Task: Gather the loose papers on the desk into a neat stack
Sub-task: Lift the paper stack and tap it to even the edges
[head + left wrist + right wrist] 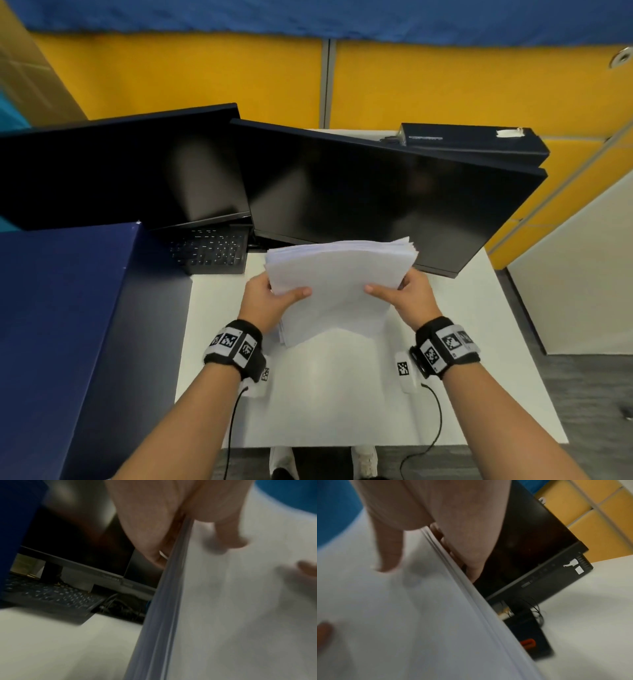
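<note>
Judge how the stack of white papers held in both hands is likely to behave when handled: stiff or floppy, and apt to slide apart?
Probably floppy: the stack of papers bows between the left hand and right hand. Likely to slip apart: sheet edges look staggered, not flush. Probably not heavy, since thumbs and fingers alone hold it.

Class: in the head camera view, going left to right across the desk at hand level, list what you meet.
Blue box → left hand → stack of papers → right hand.
</note>
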Demonstrator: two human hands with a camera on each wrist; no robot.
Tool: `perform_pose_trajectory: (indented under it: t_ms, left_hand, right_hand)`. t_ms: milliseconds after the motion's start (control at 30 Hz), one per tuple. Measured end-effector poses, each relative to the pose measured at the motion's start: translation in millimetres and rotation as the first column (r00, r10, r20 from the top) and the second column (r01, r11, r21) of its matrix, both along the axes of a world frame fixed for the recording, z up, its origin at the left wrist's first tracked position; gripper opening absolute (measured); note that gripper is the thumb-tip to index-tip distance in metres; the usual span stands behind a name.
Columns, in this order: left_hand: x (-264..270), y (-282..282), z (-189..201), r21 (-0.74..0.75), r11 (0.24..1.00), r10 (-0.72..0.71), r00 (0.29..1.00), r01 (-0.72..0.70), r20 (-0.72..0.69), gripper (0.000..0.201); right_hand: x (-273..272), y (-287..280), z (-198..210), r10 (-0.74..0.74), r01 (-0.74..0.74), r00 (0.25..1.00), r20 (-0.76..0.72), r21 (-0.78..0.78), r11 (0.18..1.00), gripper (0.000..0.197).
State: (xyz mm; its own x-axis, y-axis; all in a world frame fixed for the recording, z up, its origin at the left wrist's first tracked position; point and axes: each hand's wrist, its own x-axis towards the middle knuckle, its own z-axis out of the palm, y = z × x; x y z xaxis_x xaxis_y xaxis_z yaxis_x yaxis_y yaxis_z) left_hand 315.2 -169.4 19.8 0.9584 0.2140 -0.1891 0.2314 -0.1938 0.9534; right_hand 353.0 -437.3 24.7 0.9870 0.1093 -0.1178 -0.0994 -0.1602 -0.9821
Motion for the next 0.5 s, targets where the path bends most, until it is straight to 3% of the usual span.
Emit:
perform_pose_trajectory:
  t_ms: [33,100,200,267,333,400,500]
  left_hand:
    - [1,-2,-3,0.038,0.999,0.017,0.999,-0.016,-0.030,0.031]
    - [3,-8,2,0.039,0.997,0.065,0.997,-0.066,0.039,0.016]
    - [2,-13,17,-0.026,0.991,0.135,0.962,-0.133,0.238,0.014]
    - [-2,-14,19,-0.061,0.990,0.140,0.949,-0.128,0.282,0.023]
    - [-4,-11,7,-0.087,0.993,0.102,0.969,-0.084,0.225,0.047]
    - [-3,-9,-11,-0.070,0.997,0.047,0.995,-0.041,0.084,0.063]
    - [3,-17,-18,-0.072,0.996,0.048,0.997,-0.052,-0.062,0.040]
  right_hand:
    - [0,5,-5,-0.042,0.042,0.999,-0.018,-0.036,0.998,0.038]
    - [0,13,-1,-0.137,0.137,0.990,0.016,-0.016,0.990,0.024]
    - [-6,14,21,-0.187,0.180,0.967,0.174,0.055,0.982,0.022]
    - [-12,10,23,-0.195,0.182,0.956,0.219,0.075,0.980,0.021]
    - [-14,6,12,-0.169,0.166,0.970,0.174,0.033,0.986,0.026]
    - [-12,1,-8,-0.103,0.104,0.994,0.037,-0.020,0.994,0.043]
    - [-9,8,-16,-0.087,0.087,0.996,0.006,-0.072,0.994,0.041]
